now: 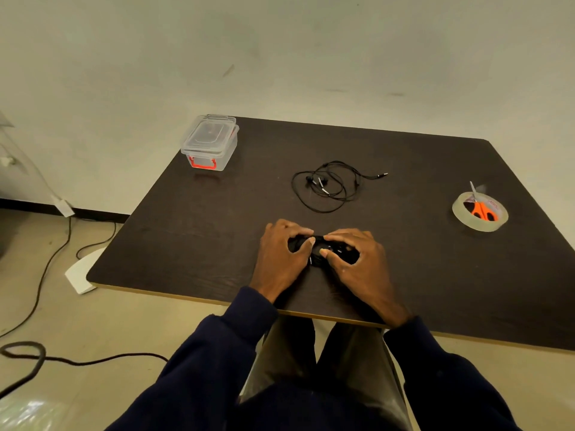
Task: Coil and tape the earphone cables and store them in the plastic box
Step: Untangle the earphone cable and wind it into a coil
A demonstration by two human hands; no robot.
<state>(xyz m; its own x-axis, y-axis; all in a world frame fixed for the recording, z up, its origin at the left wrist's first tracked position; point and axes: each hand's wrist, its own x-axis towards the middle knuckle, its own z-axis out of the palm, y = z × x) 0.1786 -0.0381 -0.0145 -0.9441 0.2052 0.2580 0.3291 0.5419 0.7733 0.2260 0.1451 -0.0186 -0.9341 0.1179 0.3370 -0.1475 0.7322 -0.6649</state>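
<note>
A bundle of black earphone cable (323,247) lies on the dark table (404,275) near its front edge. My left hand (281,255) grips the bundle's left side with curled fingers. On the right side, my right hand (357,261) pinches it with thumb and fingers. A second, loose black earphone cable (329,186) lies uncoiled in the table's middle, its plug pointing right. At the far left corner stands the clear plastic box (210,141) with a red latch, its lid on.
A roll of clear tape (480,213) sits at the right, with orange-handled scissors (480,208) resting in its hole. Black power cords (40,353) run across the floor to the left, beside a white table foot (82,272).
</note>
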